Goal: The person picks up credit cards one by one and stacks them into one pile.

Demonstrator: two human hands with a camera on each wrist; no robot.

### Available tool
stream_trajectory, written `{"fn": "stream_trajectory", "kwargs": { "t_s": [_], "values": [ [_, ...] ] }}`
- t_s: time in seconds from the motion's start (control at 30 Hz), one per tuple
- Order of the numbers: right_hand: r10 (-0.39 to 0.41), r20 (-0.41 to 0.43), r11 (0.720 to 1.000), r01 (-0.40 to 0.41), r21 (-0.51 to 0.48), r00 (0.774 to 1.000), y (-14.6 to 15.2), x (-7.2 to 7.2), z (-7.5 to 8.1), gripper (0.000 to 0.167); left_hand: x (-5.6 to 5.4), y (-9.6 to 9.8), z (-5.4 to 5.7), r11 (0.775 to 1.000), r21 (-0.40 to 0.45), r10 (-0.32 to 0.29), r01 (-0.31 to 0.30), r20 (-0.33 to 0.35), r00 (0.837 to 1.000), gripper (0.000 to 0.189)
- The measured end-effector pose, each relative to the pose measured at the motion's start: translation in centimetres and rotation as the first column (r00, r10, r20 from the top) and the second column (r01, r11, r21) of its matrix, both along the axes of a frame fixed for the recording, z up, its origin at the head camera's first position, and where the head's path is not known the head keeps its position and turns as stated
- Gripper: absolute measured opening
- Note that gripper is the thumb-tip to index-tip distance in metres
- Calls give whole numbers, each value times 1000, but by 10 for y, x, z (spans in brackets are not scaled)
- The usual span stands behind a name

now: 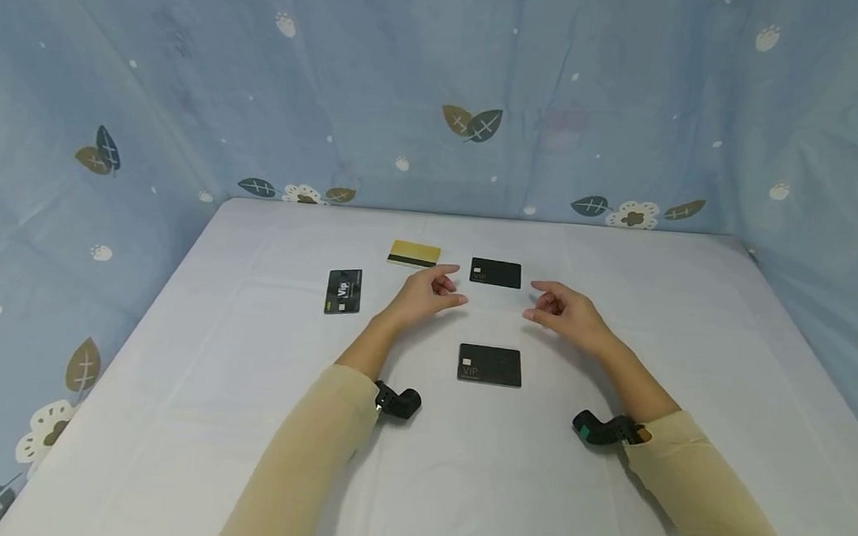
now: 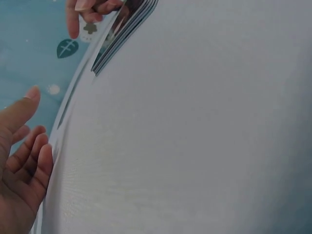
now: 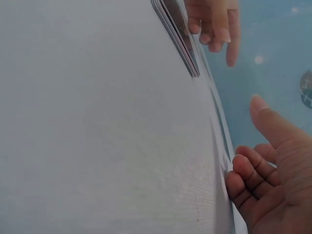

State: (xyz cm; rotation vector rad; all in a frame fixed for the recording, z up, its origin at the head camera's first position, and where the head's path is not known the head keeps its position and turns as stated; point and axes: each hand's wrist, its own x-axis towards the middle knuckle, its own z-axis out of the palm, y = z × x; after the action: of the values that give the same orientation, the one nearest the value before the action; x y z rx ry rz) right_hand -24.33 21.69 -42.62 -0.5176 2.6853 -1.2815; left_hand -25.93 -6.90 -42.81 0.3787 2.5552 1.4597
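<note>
My left hand (image 1: 421,296) hovers over the table beside a gold card with a black stripe (image 1: 414,250), holding nothing. Across from it, my right hand (image 1: 573,315) is also empty, its thumb and index finger apart. A black VIP card (image 1: 496,273) lies just beyond the space between the two hands. Closer to me sits another black VIP card (image 1: 490,365); the wrist views show several cards (image 2: 127,36) stacked with their edges lined up. In both wrist views the fingers are loosely bent, touching no card.
A dark Vip card (image 1: 343,292) lies turned upright on the left. The white-covered table (image 1: 202,418) meets a blue patterned curtain (image 1: 398,75) at the back and sides. A black wrist camera (image 1: 399,402) is on the left wrist, another (image 1: 600,429) on the right.
</note>
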Motion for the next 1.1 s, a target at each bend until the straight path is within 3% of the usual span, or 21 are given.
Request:
{"fn": "stream_trajectory", "kwargs": {
  "t_s": [0.5, 0.8, 1.1],
  "values": [
    [-26, 16, 999, 26, 37, 1000, -7, -23, 5, 59, -17, 8, 4, 999, -47, 0, 0, 8, 1000, 62],
    [-23, 88, 999, 21, 29, 996, -17, -37, 2, 62, -23, 10, 5, 995, -98, -1, 3, 17, 1000, 62],
    [-73, 109, 994, 63, 92, 991, -20, -46, 2, 66, -29, 19, 2, 964, -264, 31, -36, -23, 999, 59]
  ]
}}
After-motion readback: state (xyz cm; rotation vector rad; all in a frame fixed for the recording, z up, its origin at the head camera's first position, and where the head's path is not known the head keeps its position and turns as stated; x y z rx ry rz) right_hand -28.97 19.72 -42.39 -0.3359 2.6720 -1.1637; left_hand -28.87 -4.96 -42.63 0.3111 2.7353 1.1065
